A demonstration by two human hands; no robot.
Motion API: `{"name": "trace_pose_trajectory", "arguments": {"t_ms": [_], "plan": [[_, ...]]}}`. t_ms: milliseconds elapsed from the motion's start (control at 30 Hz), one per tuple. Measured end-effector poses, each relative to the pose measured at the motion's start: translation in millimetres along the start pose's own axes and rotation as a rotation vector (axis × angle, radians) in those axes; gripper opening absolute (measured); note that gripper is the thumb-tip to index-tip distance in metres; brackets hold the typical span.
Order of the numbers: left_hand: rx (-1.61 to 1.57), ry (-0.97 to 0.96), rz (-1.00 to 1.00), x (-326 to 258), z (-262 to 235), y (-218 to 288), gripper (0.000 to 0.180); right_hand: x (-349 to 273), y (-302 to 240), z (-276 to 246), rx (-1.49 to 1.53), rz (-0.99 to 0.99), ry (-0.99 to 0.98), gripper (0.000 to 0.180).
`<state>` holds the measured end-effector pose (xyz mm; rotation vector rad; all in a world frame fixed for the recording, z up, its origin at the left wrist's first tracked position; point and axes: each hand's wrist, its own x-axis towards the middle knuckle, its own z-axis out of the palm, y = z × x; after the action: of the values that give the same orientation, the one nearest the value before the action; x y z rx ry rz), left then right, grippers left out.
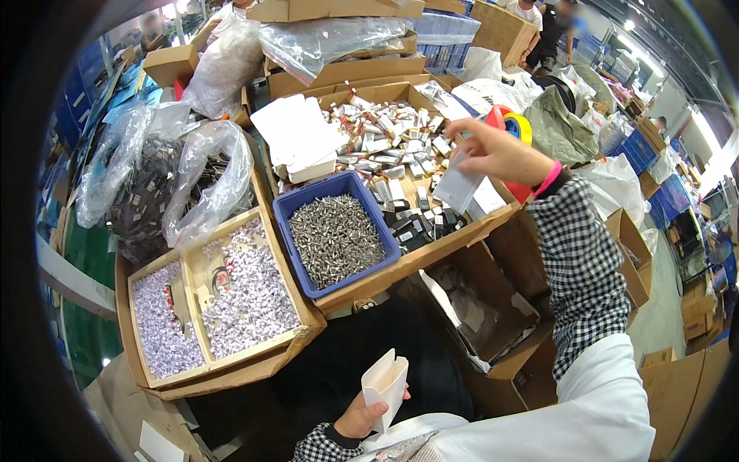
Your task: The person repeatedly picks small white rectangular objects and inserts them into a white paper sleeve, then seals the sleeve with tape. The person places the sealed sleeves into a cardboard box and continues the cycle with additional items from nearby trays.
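Above my lap, my left hand (357, 420) is wrapped round a small white carton (386, 391), which stands upright with its top flap open. My right hand (504, 154) is raised over the right side of the large cardboard box, pinching a small clear plastic bag (459, 185). Beneath that bag lie small black rectangular parts (423, 229) and white cards (485, 199). Many small silvery-white pieces (392, 138) fill the box behind. A blue plastic bin (283, 223) full of small metal fasteners (335, 240) sits left of the black parts.
A wooden divided tray (196, 308) at left holds small white pieces. Clear bags of dark parts (142, 185) lie behind it. White cartons (299, 138) are stacked behind the blue bin. Yellow tape (523, 127) stands beside my right hand. An open cardboard box (493, 308) is below.
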<state>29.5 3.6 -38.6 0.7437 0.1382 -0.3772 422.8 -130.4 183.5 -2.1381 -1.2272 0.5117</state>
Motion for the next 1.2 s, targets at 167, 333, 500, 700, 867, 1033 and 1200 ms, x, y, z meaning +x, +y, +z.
{"name": "trace_pose_trajectory", "arguments": {"t_ms": [167, 333, 500, 700, 867, 1033, 1200], "plan": [[-0.027, 0.070, 0.007, -4, -5, -6, 0.081, 47, 14, 26, -0.410, 0.035, -0.235, 0.042], [-0.053, 0.079, 0.011, -6, -8, -6, 0.081, 78, 38, 46, -0.501, 0.090, -0.373, 0.052], [0.025, 0.083, 0.173, -8, 1, 1, 0.084, 90, 43, 52, -0.554, 0.120, -0.476, 0.049], [-0.004, 0.060, 0.153, -10, 4, 2, 0.084, 84, 38, 49, -0.460, 0.045, -0.445, 0.033], [-0.074, 0.058, 0.150, -11, -2, -8, 0.079, 77, 27, 43, -0.465, 0.041, -0.288, 0.030], [-0.092, 0.030, 0.132, -9, -7, -10, 0.078, 92, 14, 44, -0.452, -0.049, -0.170, 0.031], [-0.094, 0.035, 0.112, -10, -7, -8, 0.080, 111, 18, 54, -0.624, -0.092, -0.216, 0.042]]}}
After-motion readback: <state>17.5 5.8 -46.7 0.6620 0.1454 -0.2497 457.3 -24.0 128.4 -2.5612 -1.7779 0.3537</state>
